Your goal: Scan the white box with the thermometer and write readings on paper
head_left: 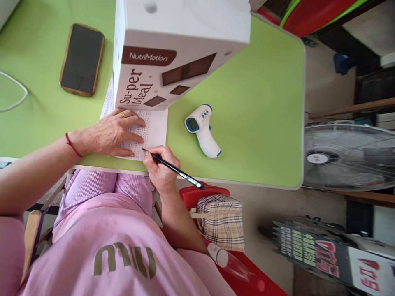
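Note:
My left hand (115, 132) lies flat with fingers spread on a sheet of paper (157, 128) covered in small dense writing. A ring and a red wrist string show on that arm. In my right hand (162, 166) is a black pen (182, 172), its tip at the paper just right of my left fingers. The far part of the sheet disappears under or behind a white NutriMotion box (185, 51) that stands beyond my hands. Right of the paper, a white and blue infrared thermometer (203, 129) rests on the green table (259, 119).
A phone (82, 59) lies at the left, near a white cable (18, 94). Beside me a red chair (247, 273) carries a plaid bag (222, 218) and a plastic bottle (234, 265). A fan (348, 156) stands past the table's right edge.

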